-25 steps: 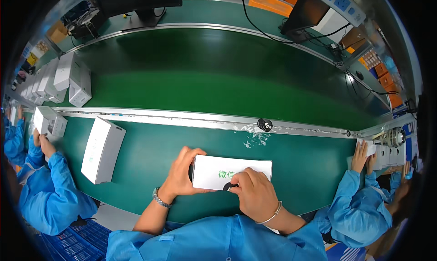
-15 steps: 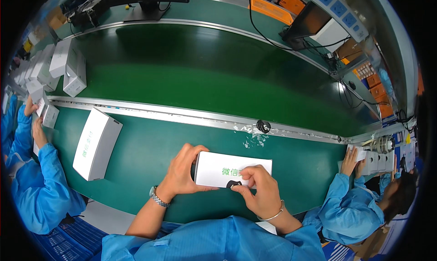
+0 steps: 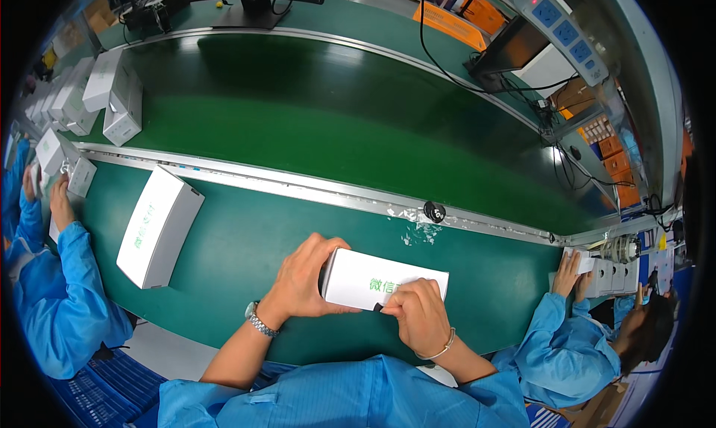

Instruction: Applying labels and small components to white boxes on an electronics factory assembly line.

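Observation:
In front of me is a long white cardboard box with green printing on its upper face. My left hand grips the box's left end, thumb along the near edge and fingers over the far side. Against the near edge, my right hand pinches a small black piece between thumb and curled fingers; most of it is covered, so its kind cannot be told. The right fingers also hide part of the printing. A larger white box stands tilted-looking on the green table to the left.
A metal rail separates the table from a green conveyor belt. Beside the rail lie a black coil and white scraps. White boxes are piled far left. Co-workers in blue handle boxes at both sides.
My right hand has closed further over the black piece, so less of it shows. The held box has turned slightly. The left co-worker's hands have shifted, and the whole view has moved a little.

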Motion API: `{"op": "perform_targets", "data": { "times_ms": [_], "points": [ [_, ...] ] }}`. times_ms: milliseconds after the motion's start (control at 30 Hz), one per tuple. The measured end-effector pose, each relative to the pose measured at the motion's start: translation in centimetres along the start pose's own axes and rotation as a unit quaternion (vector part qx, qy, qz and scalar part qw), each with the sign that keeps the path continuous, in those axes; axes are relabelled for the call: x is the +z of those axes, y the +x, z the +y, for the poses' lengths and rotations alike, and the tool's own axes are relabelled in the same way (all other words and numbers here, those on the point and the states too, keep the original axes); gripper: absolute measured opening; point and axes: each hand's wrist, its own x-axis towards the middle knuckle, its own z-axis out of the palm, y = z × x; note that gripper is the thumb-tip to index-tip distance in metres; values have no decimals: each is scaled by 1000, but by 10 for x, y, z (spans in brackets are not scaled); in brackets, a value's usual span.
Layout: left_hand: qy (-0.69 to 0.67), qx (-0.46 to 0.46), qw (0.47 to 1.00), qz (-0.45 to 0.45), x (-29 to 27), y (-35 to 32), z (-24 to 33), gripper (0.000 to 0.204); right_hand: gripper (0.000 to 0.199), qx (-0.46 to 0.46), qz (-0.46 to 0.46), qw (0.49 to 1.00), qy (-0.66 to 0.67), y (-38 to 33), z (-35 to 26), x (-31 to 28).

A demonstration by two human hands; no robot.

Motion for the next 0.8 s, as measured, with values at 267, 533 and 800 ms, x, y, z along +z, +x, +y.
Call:
{"op": "perform_targets", "data": {
  "times_ms": [267,533,800],
  "points": [
    [-8,-30,999,-10,1,-2,1,89,18,76,86,993,3,5,-16,-5],
    [-9,-25,1000,-4,2,1,-3,88,12,7,87,996,33,-2,2,9],
    [-22,-25,999,-13,-1,1,-1,88,16,-70,-56,990,112,-6,13,-11]
  ]
}}
